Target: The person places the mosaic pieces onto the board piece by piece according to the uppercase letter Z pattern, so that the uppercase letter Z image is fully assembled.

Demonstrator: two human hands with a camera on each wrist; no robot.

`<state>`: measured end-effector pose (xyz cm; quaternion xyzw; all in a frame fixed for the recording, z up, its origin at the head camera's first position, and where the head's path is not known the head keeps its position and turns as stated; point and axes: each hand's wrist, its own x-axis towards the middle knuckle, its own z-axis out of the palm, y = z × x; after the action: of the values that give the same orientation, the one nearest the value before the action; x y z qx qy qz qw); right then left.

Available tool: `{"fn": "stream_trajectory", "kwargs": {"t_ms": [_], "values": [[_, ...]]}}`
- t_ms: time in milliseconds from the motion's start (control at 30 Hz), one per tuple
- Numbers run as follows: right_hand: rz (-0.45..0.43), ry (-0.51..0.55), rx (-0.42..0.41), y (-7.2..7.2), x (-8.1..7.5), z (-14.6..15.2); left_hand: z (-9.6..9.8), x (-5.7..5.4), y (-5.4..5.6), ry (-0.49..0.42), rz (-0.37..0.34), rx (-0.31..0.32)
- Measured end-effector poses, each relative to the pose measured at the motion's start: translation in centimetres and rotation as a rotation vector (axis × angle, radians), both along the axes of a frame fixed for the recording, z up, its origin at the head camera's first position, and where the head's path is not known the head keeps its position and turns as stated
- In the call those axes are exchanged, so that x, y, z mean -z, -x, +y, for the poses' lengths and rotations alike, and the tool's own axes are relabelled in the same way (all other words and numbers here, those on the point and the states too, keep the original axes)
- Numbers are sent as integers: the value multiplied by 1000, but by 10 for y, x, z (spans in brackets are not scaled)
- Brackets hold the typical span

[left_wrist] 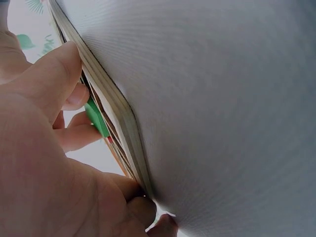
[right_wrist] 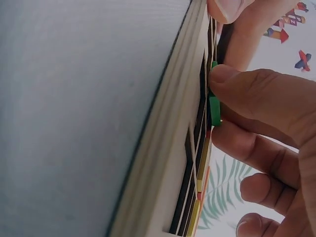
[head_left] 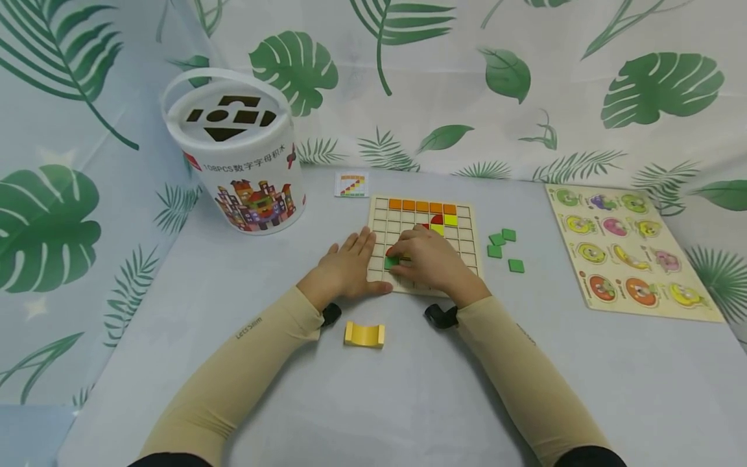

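Note:
A wooden grid board (head_left: 467, 235) lies on the table with a row of orange tiles (head_left: 422, 205) along its far side. Yellow tiles (head_left: 450, 220) and red tiles (head_left: 436, 219) sit in cells below that row, partly covered by my right hand (head_left: 434, 259). That hand pinches a green tile (head_left: 391, 262) between thumb and fingers, low over the board's near left part; the tile also shows in the right wrist view (right_wrist: 214, 109). My left hand (head_left: 344, 271) rests against the board's near left corner, fingers extended along the left side and thumb at the front edge.
Several loose green tiles (head_left: 495, 251) lie right of the board. A small pattern card (head_left: 352, 184) is behind it, and a white lidded bucket (head_left: 245, 168) stands back left. A fruit puzzle board (head_left: 627, 259) lies far right. A yellow arch block (head_left: 364, 335) sits in front.

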<state>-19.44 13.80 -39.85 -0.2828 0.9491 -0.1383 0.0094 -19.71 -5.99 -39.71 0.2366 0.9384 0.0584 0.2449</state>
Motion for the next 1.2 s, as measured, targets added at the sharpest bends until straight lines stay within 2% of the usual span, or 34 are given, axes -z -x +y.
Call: {"fn": "stream_trajectory", "kwargs": {"t_ms": [233,433,900,1200], "values": [[-34,-14,38,-1,-3,0,0,-1,0,5,8,5],[-71,-28,94,-5,-7,13,2,-2,-1,2,0,-3],[-89,-24,260,-13,-6,85,2,0,-3,-9,-9,-36],[-58,-63,306,-26,-10,132,2,0,-3,-11,-9,-32]]}}
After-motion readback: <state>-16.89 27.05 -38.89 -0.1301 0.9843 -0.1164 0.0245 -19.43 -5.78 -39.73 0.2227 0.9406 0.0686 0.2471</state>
